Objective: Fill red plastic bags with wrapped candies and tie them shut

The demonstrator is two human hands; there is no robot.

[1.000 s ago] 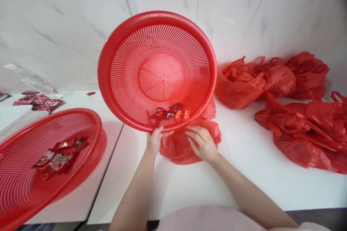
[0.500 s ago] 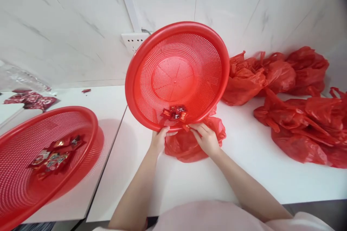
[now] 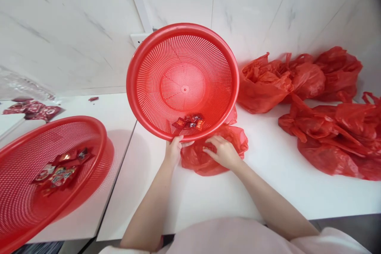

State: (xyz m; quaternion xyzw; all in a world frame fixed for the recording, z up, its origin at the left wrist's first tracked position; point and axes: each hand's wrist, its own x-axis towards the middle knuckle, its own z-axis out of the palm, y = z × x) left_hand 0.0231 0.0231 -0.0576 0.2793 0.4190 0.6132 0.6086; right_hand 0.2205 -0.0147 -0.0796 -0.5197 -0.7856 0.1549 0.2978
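My left hand (image 3: 174, 150) grips the lower rim of a round red perforated basket (image 3: 154, 59) and holds it tilted up on edge, its inside facing me. A few wrapped red candies (image 3: 189, 122) lie at the basket's low edge. Under the basket sits a crumpled red plastic bag (image 3: 235, 137) on the white counter. My right hand (image 3: 222, 151) rests on that bag, fingers curled on its plastic just below the rim.
A second red basket (image 3: 20, 190) with several wrapped candies (image 3: 59, 170) lies at the left on another white table. Several red plastic bags (image 3: 321, 99) are heaped at the right by the tiled wall. More candy packets (image 3: 32, 110) lie far left.
The tilted basket shifted right, then back left a little. My right hand dropped from the basket's rim onto the red bag. The view tilted slightly.
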